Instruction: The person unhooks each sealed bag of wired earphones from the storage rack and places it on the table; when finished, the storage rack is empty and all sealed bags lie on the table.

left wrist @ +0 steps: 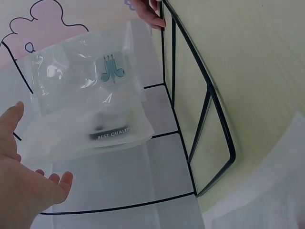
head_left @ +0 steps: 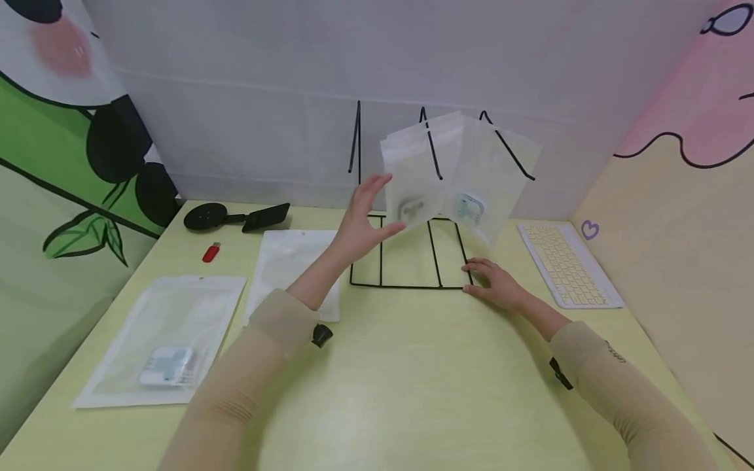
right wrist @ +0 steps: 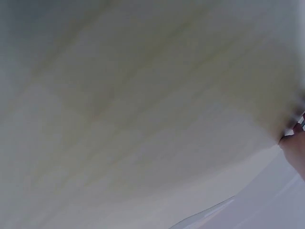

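A black wire rack [head_left: 406, 286] stands on the table, and translucent bags hang from its middle hook [head_left: 432, 154] and right hook [head_left: 509, 150]. My left hand [head_left: 359, 226] is beside the left edge of the middle bag [head_left: 412, 176], thumb and fingers spread apart with nothing between them. In the left wrist view a bag [left wrist: 112, 126] reads "BEST QUALITY", and one behind it [left wrist: 71, 71] shows an earphone picture. My right hand [head_left: 495, 284] holds the right front corner of the rack's base; in the right wrist view that hand [right wrist: 294, 148] shows only at the edge.
Two flat bags lie at the left, one [head_left: 159, 314] with a white item inside, another [head_left: 283, 261] beside my left forearm. Behind them are a red USB stick [head_left: 211, 252] and a black folding stand [head_left: 235, 218]. A white keyboard [head_left: 568, 265] lies at the right.
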A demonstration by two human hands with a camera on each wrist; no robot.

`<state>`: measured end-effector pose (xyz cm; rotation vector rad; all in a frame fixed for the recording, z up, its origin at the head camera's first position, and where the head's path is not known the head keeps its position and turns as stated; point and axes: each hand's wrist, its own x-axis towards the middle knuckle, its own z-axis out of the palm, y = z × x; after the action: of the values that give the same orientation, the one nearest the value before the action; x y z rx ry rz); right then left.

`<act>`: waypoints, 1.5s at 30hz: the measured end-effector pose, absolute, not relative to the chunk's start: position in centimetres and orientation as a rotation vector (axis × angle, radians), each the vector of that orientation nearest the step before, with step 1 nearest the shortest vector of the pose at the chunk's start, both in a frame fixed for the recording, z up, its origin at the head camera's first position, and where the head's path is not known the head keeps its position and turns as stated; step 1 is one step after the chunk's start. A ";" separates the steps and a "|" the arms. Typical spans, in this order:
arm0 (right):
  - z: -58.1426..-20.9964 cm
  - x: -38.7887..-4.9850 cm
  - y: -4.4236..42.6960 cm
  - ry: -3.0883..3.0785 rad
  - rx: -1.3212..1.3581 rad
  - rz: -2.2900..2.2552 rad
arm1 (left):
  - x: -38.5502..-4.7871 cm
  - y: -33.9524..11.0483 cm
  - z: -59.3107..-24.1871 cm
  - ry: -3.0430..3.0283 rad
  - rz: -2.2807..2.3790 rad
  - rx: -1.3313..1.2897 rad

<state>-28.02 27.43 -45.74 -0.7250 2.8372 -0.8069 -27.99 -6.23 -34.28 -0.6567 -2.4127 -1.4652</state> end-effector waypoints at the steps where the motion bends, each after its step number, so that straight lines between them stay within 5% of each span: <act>1: -45.7 -28.0 27.4 2.838 -0.727 -0.809 | -28.2 -6.0 -34.4 -2.383 -1.478 -0.659; 25: -45.5 -28.0 27.5 2.839 -0.745 -0.811 | -32.6 -1.2 -36.4 -2.303 -1.290 -0.709; 45: -45.6 -28.1 27.5 2.843 -0.722 -0.815 | -32.3 -1.4 -36.9 -2.055 -1.085 -0.762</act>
<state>-28.07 27.46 -45.59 -0.7225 2.8429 -0.8155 -32.30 -1.40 -36.88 -0.7619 -2.0548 -1.0847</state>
